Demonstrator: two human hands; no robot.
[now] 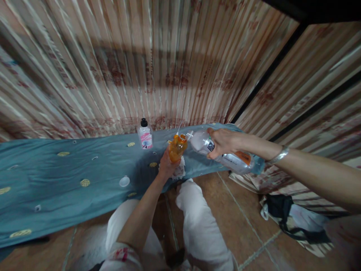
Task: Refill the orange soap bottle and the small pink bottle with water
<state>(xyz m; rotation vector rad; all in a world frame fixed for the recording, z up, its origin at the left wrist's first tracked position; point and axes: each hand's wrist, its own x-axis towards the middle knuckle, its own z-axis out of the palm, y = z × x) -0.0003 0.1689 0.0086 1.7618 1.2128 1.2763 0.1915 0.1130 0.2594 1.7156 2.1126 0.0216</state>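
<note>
My left hand [166, 165] grips a small orange bottle [177, 147] upright above the blue cloth [56, 180]. My right hand [222, 142] holds a large clear plastic bottle [225, 154] tipped on its side, its open mouth right at the top of the orange bottle. A silver bracelet [279, 155] sits on my right wrist. A white cap [124, 181] lies on the cloth to the left of my left hand. A small clear bottle with a black cap and pink label [145, 134] stands farther back on the cloth.
The blue cloth with yellow patches covers a low surface against a striped curtain wall [169, 56]. My knees in white trousers [197, 218] are over a brown tiled floor. A black bag [284, 218] and papers lie on the floor at right.
</note>
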